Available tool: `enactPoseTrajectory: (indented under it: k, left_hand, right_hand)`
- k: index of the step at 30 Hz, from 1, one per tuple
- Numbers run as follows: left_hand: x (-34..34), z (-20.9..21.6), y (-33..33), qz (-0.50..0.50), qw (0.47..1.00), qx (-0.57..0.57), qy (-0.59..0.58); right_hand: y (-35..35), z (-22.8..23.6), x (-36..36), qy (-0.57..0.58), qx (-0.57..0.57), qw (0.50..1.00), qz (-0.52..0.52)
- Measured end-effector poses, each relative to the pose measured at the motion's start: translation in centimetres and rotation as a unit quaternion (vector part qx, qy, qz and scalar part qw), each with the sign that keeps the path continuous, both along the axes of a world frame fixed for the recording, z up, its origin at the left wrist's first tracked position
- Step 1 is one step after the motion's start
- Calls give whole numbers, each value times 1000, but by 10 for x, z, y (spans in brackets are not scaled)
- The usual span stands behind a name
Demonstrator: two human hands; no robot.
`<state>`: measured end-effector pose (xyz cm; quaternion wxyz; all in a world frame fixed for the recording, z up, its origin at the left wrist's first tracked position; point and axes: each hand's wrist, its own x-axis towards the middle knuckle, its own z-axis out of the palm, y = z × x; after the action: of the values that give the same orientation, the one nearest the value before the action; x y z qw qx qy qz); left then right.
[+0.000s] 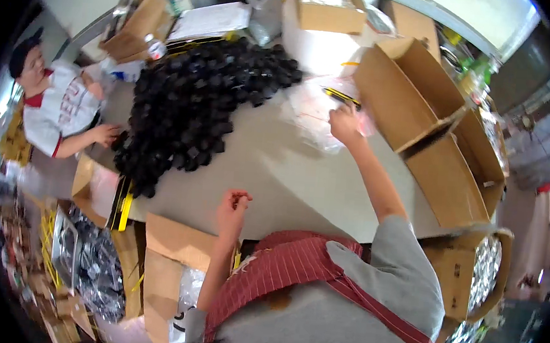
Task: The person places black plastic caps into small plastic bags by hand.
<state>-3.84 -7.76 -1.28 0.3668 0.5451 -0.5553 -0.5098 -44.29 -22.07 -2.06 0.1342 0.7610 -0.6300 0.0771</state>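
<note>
Above the near edge of the worktable [287,172], my left hand [231,212] has its fingers curled in, with nothing visible in them. My right hand [346,125] reaches to the far right of the table. Its fingers are closed at a yellow and black utility knife [340,96], though the exact hold is partly hidden. Beneath the knife and hand lie clear plastic bags [311,113] with faint reddish marks. A wide heap of small black plastic parts [187,101] covers the left and far middle of the table, apart from both hands.
Across the left end, a person [63,99] has one hand at the heap. Long open cardboard boxes [414,98] stand along the right side. Another open carton [173,253] is below my left arm. A carton of shiny parts [465,274] stands at the near right; a white bottle [155,47] is behind the heap.
</note>
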Motion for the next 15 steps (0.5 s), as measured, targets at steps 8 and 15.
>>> enactPoseTrajectory:
  k: [8, 15]
  left_hand:
    - [-44, -6, -21, -12, 911, 292, 292]
    - [-34, -7, -32, -3, 950, 185, 250]
  right_hand:
    - [122, 7, 178, -246, 128, 891, 359]
    - [115, 59, 173, -563, 152, 793, 175]
